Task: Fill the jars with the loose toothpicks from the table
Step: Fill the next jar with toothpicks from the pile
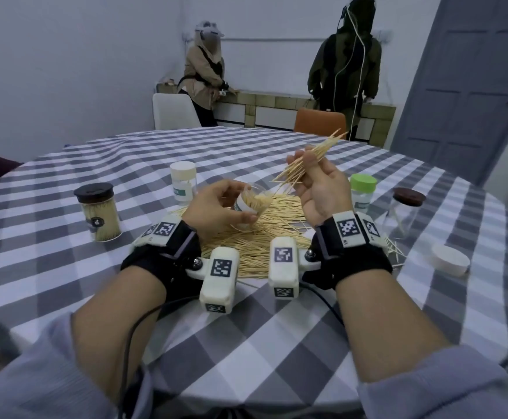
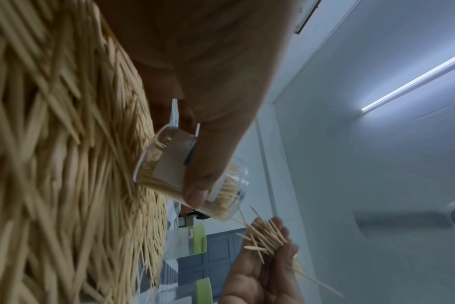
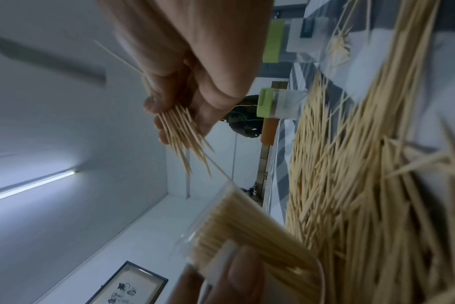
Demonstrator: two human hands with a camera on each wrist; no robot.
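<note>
Our left hand [image 1: 216, 207] holds a clear toothpick jar [image 1: 251, 204] in a curled grip just above the heap of loose toothpicks [image 1: 255, 243] on the bench [image 1: 246, 343], tipped so that its open mouth faces up and to the right. Our right hand [image 1: 316, 189] pinches a bundle of toothpicks [image 1: 304, 164] between thumb and fingers, raised above and to the right of that mouth. The bundle's long axis slopes from upper right down to lower left, so its lower tips already aim toward the jar, with only a short gap between tips and rim in the right wrist view. The jar looks nearly full, so we judge the bundle must slide in along the sticks already packed there. Some tips splay apart and could catch the rim.
</note>
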